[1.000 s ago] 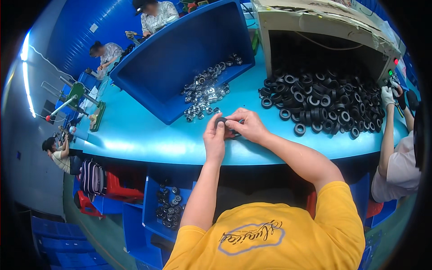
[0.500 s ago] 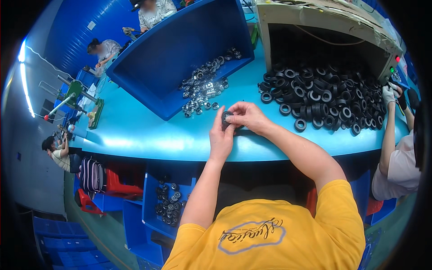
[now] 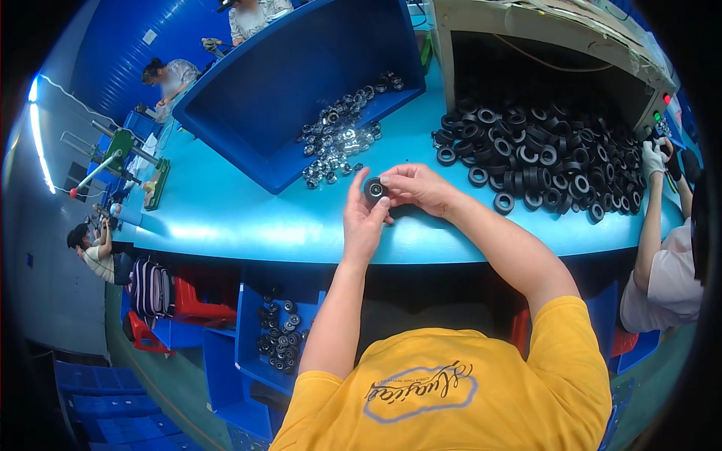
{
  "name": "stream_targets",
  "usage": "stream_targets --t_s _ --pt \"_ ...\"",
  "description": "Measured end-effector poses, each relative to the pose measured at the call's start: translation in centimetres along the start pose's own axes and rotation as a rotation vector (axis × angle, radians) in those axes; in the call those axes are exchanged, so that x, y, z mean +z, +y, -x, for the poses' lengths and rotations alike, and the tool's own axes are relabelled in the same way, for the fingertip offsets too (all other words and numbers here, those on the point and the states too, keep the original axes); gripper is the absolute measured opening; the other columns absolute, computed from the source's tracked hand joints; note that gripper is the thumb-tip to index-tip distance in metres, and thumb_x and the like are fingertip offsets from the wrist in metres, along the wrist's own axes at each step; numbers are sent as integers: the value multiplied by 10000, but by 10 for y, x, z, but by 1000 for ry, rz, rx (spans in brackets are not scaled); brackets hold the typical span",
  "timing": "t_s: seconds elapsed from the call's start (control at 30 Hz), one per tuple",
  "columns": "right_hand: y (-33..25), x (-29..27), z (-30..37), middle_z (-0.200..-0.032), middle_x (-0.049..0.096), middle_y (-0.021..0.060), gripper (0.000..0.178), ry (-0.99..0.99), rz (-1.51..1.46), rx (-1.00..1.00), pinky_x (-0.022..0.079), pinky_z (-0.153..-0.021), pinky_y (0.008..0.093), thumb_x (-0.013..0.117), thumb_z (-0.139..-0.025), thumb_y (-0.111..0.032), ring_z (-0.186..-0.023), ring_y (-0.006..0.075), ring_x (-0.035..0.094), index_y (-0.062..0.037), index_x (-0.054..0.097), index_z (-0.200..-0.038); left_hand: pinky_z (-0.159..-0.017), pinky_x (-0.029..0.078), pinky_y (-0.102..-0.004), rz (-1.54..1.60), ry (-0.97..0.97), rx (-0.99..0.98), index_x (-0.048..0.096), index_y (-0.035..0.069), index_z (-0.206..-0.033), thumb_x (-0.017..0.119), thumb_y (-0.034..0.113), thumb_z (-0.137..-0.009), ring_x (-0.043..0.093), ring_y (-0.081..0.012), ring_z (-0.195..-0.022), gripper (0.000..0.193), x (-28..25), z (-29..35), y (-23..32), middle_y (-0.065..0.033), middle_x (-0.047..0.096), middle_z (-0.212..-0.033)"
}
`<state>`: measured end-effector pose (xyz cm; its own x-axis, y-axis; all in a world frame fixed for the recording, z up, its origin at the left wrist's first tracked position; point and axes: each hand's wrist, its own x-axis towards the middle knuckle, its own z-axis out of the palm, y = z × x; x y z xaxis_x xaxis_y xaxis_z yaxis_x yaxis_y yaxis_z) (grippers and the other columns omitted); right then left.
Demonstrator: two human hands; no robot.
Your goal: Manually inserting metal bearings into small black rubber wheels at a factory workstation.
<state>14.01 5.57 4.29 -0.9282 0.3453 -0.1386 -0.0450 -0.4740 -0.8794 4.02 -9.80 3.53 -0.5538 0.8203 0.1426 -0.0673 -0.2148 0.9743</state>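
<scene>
A small black rubber wheel with a metal centre (image 3: 374,189) is pinched between both hands above the light blue table (image 3: 248,218). My left hand (image 3: 362,219) holds it from below and the left, thumb against its rim. My right hand (image 3: 418,188) grips it from the right with the fingertips. A pile of several black rubber rings (image 3: 553,158) lies on the table to the right. Left of the hands, small metal bearings (image 3: 338,143) spill out of a tilted blue bin (image 3: 248,113).
A beige machine housing (image 3: 549,30) stands over the ring pile. A person in a white glove (image 3: 650,158) works at the right edge. Other people sit at the far left and back. A blue crate with finished wheels (image 3: 278,331) sits under the table.
Both hands have turned the wheel between them; its round face now points up at the camera. The hands stay in about the same place.
</scene>
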Motion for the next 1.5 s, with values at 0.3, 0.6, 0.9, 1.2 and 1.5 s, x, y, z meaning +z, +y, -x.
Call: stream_targets --t_s 0.3,0.6,0.9,1.2,1.5 --pt "4 -7 -3 -1050 734 59 304 -20 58 -23 608 -758 249 721 -1034 -242 -847 105 711 -10 672 -1225 -644 539 -223 31 1 -17 483 12 -1475 721 44 -996 687 -109 -960 535 -3 -2 -2 -70 704 -1150" --pt "4 -7 -3 -1023 715 45 207 -71 42 -15 587 -773 265 691 -1046 -167 -841 116 688 -26 673 -1196 -697 553 -250 -208 96 118 629 51 -1356 859 140 -893 693 -113 -955 524 4 3 2 -52 705 -1107" --pt "-10 -4 3 -1078 716 89 318 -41 196 5 612 -844 301 669 -1049 -232 -941 152 715 -4 682 -1270 -767 557 -322 -739 306 259 741 32 -1241 915 187 -809 663 -182 -857 490 13 3 2 -84 670 -1032" --pt "-12 -3 8 -1014 689 24 494 -86 219 -20 556 -795 253 785 -984 -272 -904 100 677 -21 585 -1359 -746 546 -284 -647 244 218 709 23 -1300 900 148 -821 650 -146 -854 530 12 3 6 -60 640 -1066" --pt "-16 6 8 -1025 646 9 415 -37 276 -152 521 -810 251 773 -985 -276 -889 86 605 -65 642 -1317 -681 591 -307 66 26 -40 498 -39 -1485 577 307 -1118 656 -167 -815 511 -7 -4 -6 -122 670 -1013"
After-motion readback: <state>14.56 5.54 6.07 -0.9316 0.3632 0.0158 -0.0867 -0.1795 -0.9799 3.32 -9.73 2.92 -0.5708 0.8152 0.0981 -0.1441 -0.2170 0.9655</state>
